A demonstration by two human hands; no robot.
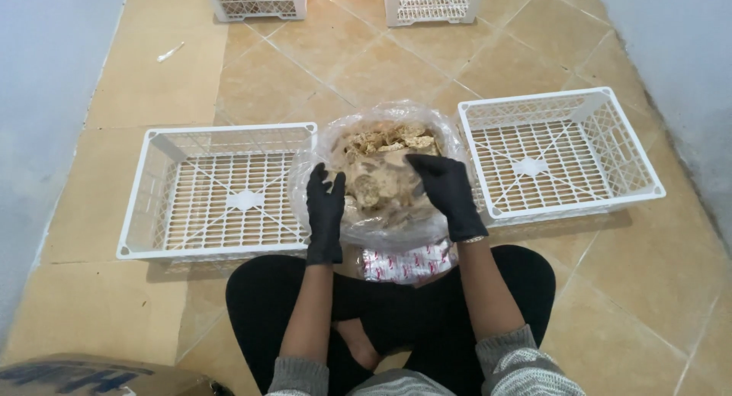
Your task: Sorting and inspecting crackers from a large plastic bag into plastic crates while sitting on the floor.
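We see a clear plastic bag (pixel 381 179) of tan, flaky pieces at frame centre, sitting between both gloved hands. Left hand (pixel 325 205) grips the bag's left wall, fingers curled on the plastic; right hand (pixel 448 189) clamps the upper right edge. Hands apart, bag between them. Bag stands upright, mouth open and facing up, toward the top of frame; no clear long axis, roughly round. Bag's bottom is hidden behind a red-and-white printed packet (pixel 408 262) on the lap. White crate (pixel 221 190) left, another white crate (pixel 557 148) right. Contents hard to identify through plastic.
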